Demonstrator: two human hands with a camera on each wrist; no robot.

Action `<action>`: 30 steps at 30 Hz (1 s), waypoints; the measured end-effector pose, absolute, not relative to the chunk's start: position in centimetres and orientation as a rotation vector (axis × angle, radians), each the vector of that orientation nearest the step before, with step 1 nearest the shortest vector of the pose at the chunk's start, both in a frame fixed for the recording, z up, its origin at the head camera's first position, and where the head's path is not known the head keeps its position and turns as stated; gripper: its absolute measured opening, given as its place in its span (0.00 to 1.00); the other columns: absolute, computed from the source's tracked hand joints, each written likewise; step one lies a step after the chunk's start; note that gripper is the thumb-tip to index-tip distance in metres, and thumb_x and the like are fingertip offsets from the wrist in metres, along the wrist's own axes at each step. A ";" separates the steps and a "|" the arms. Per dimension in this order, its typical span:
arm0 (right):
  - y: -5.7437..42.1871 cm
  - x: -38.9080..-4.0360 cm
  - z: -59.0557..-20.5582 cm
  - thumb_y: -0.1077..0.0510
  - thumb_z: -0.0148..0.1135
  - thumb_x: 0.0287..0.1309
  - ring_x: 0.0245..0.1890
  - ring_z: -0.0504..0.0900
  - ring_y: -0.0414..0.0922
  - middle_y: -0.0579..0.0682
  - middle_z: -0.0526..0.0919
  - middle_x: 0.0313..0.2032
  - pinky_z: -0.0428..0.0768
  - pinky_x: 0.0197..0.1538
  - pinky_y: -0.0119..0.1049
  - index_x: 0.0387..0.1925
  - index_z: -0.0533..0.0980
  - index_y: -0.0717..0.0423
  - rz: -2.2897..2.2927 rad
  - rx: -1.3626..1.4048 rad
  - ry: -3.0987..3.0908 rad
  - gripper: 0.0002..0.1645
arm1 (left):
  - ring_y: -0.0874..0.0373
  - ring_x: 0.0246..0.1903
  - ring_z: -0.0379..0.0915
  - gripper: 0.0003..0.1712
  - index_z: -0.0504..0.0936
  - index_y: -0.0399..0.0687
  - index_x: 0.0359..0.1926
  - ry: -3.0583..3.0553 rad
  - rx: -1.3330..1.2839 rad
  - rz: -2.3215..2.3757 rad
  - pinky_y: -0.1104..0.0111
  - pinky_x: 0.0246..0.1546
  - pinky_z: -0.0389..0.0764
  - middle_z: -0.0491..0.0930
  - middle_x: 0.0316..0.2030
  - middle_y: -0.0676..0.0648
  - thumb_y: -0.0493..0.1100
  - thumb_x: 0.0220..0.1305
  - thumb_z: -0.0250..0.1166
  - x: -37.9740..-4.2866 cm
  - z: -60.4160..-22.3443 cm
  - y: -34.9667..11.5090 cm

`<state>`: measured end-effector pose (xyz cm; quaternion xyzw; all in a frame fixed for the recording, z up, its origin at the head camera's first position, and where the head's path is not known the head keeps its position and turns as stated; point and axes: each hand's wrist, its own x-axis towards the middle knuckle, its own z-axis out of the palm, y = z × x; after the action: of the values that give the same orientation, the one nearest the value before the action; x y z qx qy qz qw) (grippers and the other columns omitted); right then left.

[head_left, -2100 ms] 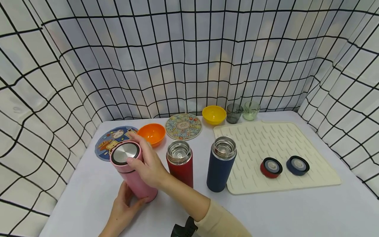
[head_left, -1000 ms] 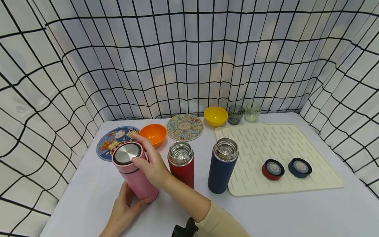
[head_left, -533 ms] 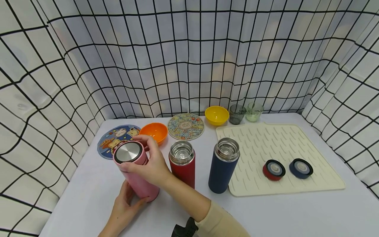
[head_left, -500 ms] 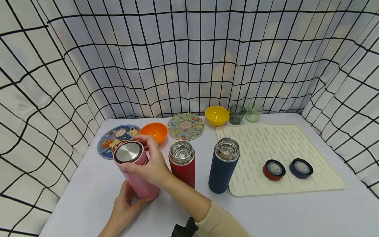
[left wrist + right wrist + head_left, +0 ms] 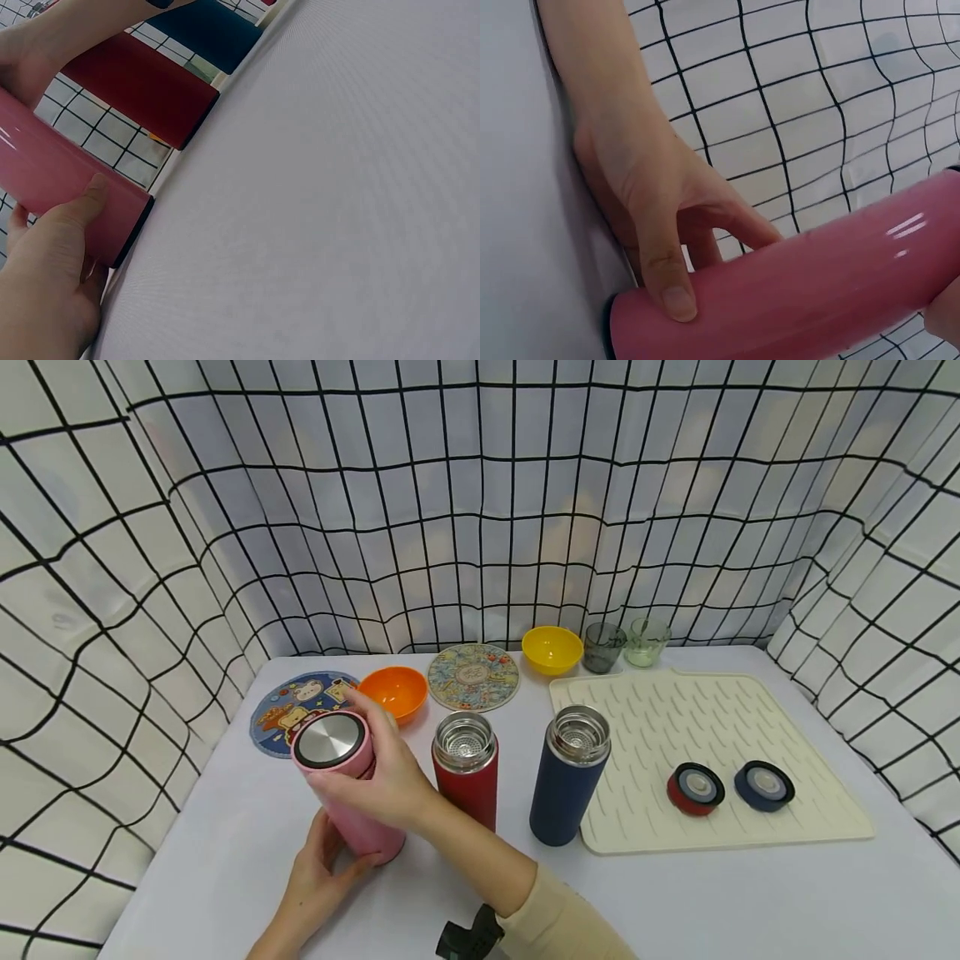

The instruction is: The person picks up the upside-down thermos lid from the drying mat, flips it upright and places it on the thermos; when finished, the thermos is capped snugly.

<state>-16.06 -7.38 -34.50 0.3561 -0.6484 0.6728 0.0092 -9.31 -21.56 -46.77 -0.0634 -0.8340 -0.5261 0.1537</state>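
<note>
A pink vacuum flask [image 5: 360,831] stands at the left front in the head view, its pink lid [image 5: 330,740] with a steel-coloured top in place. My left hand [image 5: 318,877] grips the flask near its base, thumb and fingers on opposite sides. Round the lid lies my right hand [image 5: 386,777], thumb at the near side and fingers at the far side. In the left wrist view the pink flask [image 5: 45,157] has its dark base at the tablecloth. To the right stand a red flask [image 5: 468,793] and a dark blue flask [image 5: 562,802], both lidless, with strainers in their mouths.
A cream mat [image 5: 637,818] on the right bears a red lid [image 5: 696,789] and a blue lid [image 5: 765,787]. Behind are an orange bowl [image 5: 393,692], a yellow bowl [image 5: 552,650], two glasses [image 5: 603,647] and two round patterned mats [image 5: 474,677]. Black netting [image 5: 495,518] surrounds the table.
My right thumb has shifted from the lid's top to its near side, and the right fingers have moved about the lid. My left hand keeps its grip at the base.
</note>
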 end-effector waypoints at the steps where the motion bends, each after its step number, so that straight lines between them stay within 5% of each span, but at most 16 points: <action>1: -7.2 -16.2 -34.5 0.55 0.60 0.53 0.59 0.64 0.36 0.46 0.62 0.62 0.66 0.59 0.32 0.67 0.53 0.47 2.095 1.148 -2.031 0.41 | 0.76 0.48 0.66 0.46 0.59 0.44 0.61 -2.393 -0.178 -1.514 0.86 0.48 0.64 0.73 0.51 0.42 0.34 0.41 0.74 -9.3 -46.7 -21.5; 5: -6.9 -16.4 -34.5 0.54 0.52 0.56 0.60 0.63 0.38 0.50 0.61 0.64 0.63 0.61 0.33 0.67 0.55 0.54 2.117 1.228 -1.977 0.37 | 0.75 0.47 0.67 0.46 0.60 0.45 0.61 -2.384 -0.180 -1.526 0.85 0.48 0.65 0.74 0.50 0.44 0.35 0.41 0.75 -9.3 -46.7 -21.4; 12: -7.5 -16.0 -34.6 0.61 0.68 0.46 0.52 0.68 0.36 0.46 0.67 0.54 0.73 0.51 0.30 0.58 0.61 0.52 2.061 1.060 -1.980 0.37 | 0.72 0.48 0.69 0.46 0.61 0.45 0.60 -2.329 -0.227 -1.547 0.84 0.48 0.66 0.74 0.48 0.53 0.31 0.40 0.74 -9.4 -46.9 -21.3; 18: -7.0 -16.1 -34.6 0.48 0.46 0.56 0.54 0.62 0.41 0.52 0.69 0.56 0.66 0.56 0.33 0.63 0.60 0.57 1.901 1.123 -2.003 0.34 | 0.74 0.48 0.68 0.45 0.61 0.44 0.60 -2.368 -0.206 -1.524 0.85 0.48 0.65 0.74 0.50 0.42 0.34 0.41 0.75 -9.4 -46.8 -21.5; 21: -6.9 -16.1 -34.7 0.49 0.43 0.57 0.57 0.64 0.41 0.54 0.66 0.60 0.65 0.59 0.33 0.65 0.57 0.59 1.915 1.209 -1.975 0.36 | 0.74 0.48 0.67 0.45 0.61 0.44 0.60 -2.381 -0.202 -1.512 0.85 0.48 0.65 0.74 0.50 0.40 0.34 0.41 0.75 -9.3 -46.8 -21.6; 30: -7.3 -15.9 -35.0 0.62 0.66 0.48 0.54 0.67 0.38 0.51 0.66 0.56 0.72 0.53 0.31 0.59 0.59 0.54 2.020 1.147 -1.938 0.38 | 0.73 0.47 0.69 0.44 0.62 0.43 0.59 -2.361 -0.201 -1.507 0.84 0.48 0.67 0.75 0.48 0.44 0.32 0.40 0.75 -9.2 -46.8 -21.7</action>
<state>-15.89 -7.34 -35.03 0.3785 -0.6396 0.6666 0.0583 -9.18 -21.68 -46.80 -0.0707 -0.8290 -0.5293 0.1659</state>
